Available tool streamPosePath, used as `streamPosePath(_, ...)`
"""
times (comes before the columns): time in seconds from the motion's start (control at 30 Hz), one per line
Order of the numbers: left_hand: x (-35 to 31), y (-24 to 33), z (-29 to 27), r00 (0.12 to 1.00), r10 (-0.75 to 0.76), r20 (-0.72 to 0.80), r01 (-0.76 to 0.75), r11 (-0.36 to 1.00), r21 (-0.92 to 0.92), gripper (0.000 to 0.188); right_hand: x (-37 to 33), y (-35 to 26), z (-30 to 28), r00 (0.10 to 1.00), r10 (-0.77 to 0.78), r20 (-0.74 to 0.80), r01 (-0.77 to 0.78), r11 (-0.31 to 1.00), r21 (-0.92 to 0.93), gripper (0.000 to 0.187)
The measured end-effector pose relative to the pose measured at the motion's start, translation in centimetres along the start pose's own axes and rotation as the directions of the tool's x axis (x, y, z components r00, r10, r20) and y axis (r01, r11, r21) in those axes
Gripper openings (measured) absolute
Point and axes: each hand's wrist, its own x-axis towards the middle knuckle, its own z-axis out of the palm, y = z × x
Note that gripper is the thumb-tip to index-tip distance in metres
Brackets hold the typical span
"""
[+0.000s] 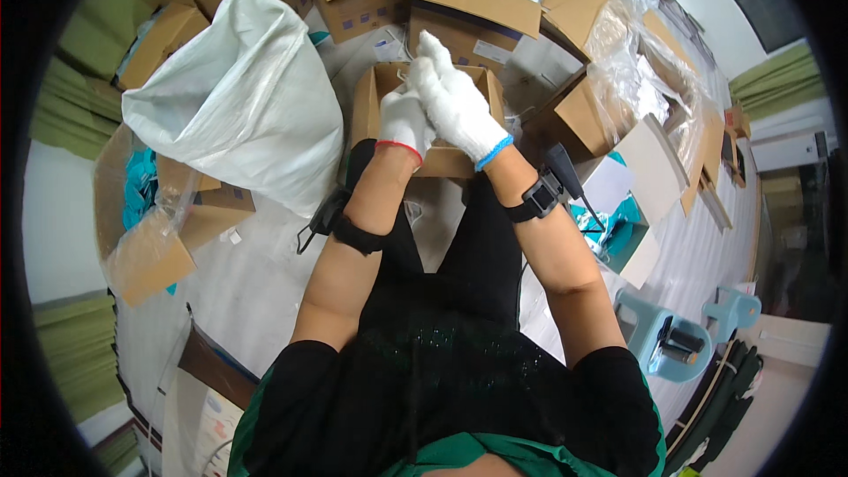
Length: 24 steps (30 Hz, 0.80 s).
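Observation:
My two hands meet in front of me, both in white knitted gloves, above a small open cardboard box (364, 115). My left hand (405, 122), with a red glove cuff, presses against the palm side of my right hand; its fingers are mostly hidden there. My right hand (455, 110), with a blue cuff, has its fingers stretched out, pointing away and slightly left. No object shows between the hands. A black strap with a small device sits on each forearm.
A large white woven sack (265, 115) stands open at left, beside a carton of teal packets (140, 184). Open cartons (468, 2) line the far side. At right are a plastic-lined box (614, 75), a white box with teal items (649, 168) and a blue stool (649, 322).

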Motion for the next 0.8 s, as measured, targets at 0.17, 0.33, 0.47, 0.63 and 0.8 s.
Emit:
streamPosePath(0.17,-1.7,2.8,3.3,0.982,-0.186,0.022,0.179,0.968,0.176,0.024,-0.9,4.7,-1.7,0.988,0.132,0.083,-0.149,0.956,0.254,0.074)
streamPosePath(0.33,0.0,1.3,2.6,0.967,-0.208,0.146,0.15,0.931,0.334,0.022,-3.6,1.9,-4.1,0.929,0.248,0.273,-0.324,0.902,0.284,0.077)
streamPosePath(0.47,0.5,0.8,3.0,0.909,-0.289,0.301,0.124,0.876,0.466,0.019,-3.8,4.6,-5.7,0.881,0.157,0.447,-0.363,0.83,0.424,0.06)
streamPosePath(0.63,0.5,1.1,4.6,0.871,-0.422,0.252,0.234,0.807,0.542,0.02,-4.8,6.9,-6.4,0.837,0.023,0.546,-0.492,0.467,0.735,0.029)
streamPosePath(0.8,0.0,1.5,5.7,0.79,-0.529,0.309,0.368,0.813,0.451,0.025,-5.0,8.2,-5.7,0.816,-0.014,0.578,-0.532,0.374,0.759,0.007)
